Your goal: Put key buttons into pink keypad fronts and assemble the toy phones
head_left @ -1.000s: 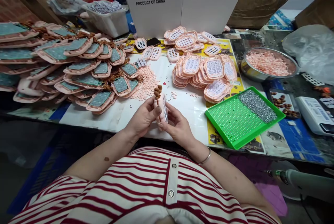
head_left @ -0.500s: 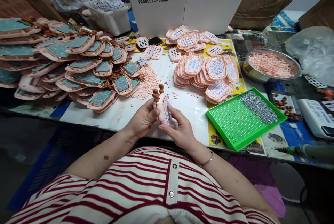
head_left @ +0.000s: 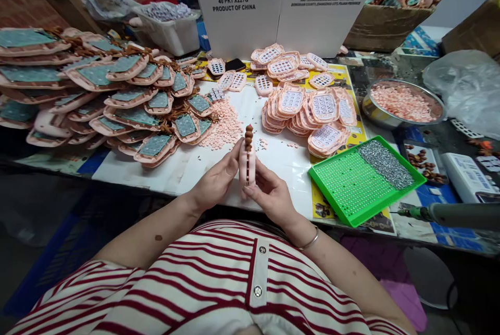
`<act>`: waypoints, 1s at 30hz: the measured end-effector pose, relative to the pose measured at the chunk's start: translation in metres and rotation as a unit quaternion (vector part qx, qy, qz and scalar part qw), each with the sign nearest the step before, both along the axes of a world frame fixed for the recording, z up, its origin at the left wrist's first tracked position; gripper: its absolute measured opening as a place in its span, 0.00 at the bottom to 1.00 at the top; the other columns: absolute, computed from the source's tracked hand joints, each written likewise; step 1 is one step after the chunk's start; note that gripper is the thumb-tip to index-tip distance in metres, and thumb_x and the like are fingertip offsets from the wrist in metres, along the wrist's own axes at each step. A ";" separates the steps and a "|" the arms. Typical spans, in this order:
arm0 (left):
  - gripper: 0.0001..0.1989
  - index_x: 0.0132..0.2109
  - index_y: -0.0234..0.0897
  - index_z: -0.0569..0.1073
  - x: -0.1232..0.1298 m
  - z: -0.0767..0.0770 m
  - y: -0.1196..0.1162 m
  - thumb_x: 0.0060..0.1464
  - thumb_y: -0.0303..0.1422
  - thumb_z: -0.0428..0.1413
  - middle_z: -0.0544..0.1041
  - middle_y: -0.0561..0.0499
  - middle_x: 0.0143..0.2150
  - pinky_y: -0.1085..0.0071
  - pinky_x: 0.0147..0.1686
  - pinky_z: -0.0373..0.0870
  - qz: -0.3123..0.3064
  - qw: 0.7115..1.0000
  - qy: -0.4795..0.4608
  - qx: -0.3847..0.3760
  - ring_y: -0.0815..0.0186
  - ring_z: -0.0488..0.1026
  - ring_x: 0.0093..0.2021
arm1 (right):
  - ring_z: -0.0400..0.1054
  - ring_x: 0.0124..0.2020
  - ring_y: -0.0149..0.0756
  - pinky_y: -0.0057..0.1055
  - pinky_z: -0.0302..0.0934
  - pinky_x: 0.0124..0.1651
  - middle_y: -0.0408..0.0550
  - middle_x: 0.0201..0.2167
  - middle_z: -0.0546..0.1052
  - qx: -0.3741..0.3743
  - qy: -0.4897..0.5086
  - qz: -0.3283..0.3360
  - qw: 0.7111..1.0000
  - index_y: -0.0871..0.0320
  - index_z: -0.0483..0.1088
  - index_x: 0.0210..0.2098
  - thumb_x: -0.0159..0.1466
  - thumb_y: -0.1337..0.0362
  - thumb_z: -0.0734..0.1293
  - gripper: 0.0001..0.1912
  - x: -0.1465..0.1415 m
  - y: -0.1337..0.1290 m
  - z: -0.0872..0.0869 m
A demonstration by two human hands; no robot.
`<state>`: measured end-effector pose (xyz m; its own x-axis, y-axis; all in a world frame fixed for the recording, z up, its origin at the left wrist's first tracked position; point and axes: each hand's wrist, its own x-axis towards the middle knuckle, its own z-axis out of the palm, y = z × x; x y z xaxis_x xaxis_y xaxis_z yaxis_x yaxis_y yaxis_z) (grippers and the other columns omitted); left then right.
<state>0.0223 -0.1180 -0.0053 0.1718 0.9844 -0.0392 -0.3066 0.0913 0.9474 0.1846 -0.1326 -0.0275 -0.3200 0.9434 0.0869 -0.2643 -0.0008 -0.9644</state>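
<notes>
A pink plastic case (head_left: 247, 165) with brown knobs on top stands edge-on between my hands, above the white sheet near the table's front edge. My left hand (head_left: 219, 176) presses on its left side with the fingers. On its right side, my right hand (head_left: 271, 194) grips the lower part, thumb toward me. Behind the case lies a heap of small pink pieces (head_left: 224, 124). Stacked pink panels with keypads (head_left: 324, 106) lie to the right, and a large pile of pink shells with green boards (head_left: 152, 145) is on the left.
A green tray (head_left: 344, 184) of small metal parts is at the right, with a steel bowl (head_left: 406, 121) behind it. A screwdriver-like tool (head_left: 461, 215) juts in at the right edge. White cartons (head_left: 242, 27) stand at the back.
The pink case has turned from showing its keypad face to standing edge-on, its knobs now lined up. Both hands still hold it. The view has shifted slightly.
</notes>
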 end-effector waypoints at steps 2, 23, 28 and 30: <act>0.29 0.60 0.42 0.72 -0.002 0.006 0.001 0.53 0.45 0.64 0.73 0.44 0.62 0.67 0.58 0.66 -0.016 0.998 -0.048 -0.028 0.59 0.70 0.60 | 0.72 0.42 0.34 0.33 0.69 0.48 0.43 0.46 0.79 -0.042 0.052 0.046 0.997 0.48 0.73 0.55 0.54 0.50 0.77 0.30 0.000 -0.001 0.000; 0.19 0.40 0.37 0.82 0.014 0.015 -0.012 0.37 0.35 0.73 0.81 0.49 0.40 0.72 0.43 0.75 0.000 0.990 -0.124 -0.065 0.65 0.78 0.41 | 0.70 0.41 0.40 0.37 0.65 0.45 0.51 0.43 0.76 0.207 -0.237 -0.069 0.947 0.53 0.67 0.51 0.71 0.51 0.59 0.17 0.008 -0.014 0.022; 0.20 0.45 0.37 0.79 0.022 0.011 -0.016 0.47 0.42 0.69 0.80 0.46 0.46 0.67 0.45 0.75 0.011 0.999 -0.033 0.014 0.61 0.78 0.44 | 0.66 0.32 0.35 0.34 0.64 0.38 0.45 0.33 0.73 0.164 -0.178 -0.088 0.966 0.53 0.68 0.46 0.70 0.47 0.58 0.18 0.011 -0.009 0.010; 0.21 0.48 0.38 0.77 0.023 0.009 -0.019 0.52 0.44 0.65 0.79 0.43 0.50 0.66 0.49 0.74 0.020 0.998 0.003 0.055 0.58 0.77 0.50 | 0.66 0.34 0.35 0.34 0.65 0.40 0.45 0.34 0.73 0.134 -0.137 -0.113 0.975 0.52 0.67 0.49 0.70 0.46 0.59 0.19 0.011 -0.009 0.006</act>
<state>0.0452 -0.1368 0.0036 0.1325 0.9889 0.0677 -0.3029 -0.0247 0.9527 0.1956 -0.1413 -0.0220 -0.1530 0.9474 0.2810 0.0389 0.2899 -0.9563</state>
